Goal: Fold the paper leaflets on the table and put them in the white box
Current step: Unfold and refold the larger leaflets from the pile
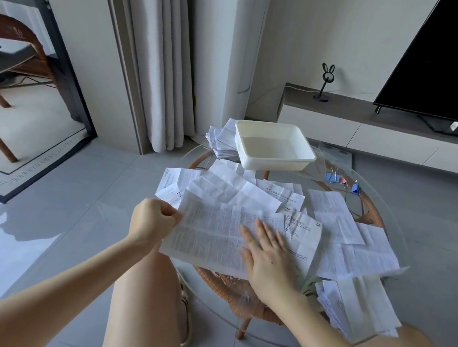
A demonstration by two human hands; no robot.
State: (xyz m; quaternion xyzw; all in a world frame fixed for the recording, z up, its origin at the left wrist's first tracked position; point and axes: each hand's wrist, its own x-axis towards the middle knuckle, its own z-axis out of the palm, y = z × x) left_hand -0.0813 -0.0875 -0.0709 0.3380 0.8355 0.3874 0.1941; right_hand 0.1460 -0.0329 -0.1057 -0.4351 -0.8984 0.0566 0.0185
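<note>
A large printed leaflet point(212, 234) lies unfolded on top of the paper pile at the near side of the round glass table point(390, 211). My left hand point(155, 218) pinches its left edge with curled fingers. My right hand point(267, 253) lies flat on the leaflet's middle, fingers straight, pressing it down. Several more unfolded leaflets point(335, 229) cover the table around it. The white box point(273, 146) stands empty at the table's far side, beyond both hands.
A stack of folded leaflets point(222, 140) sits left of the box. Blue and pink binder clips point(341, 180) lie at the table's right. More papers point(357, 304) hang over the near right edge. My knees are under the table. A TV stand lies behind.
</note>
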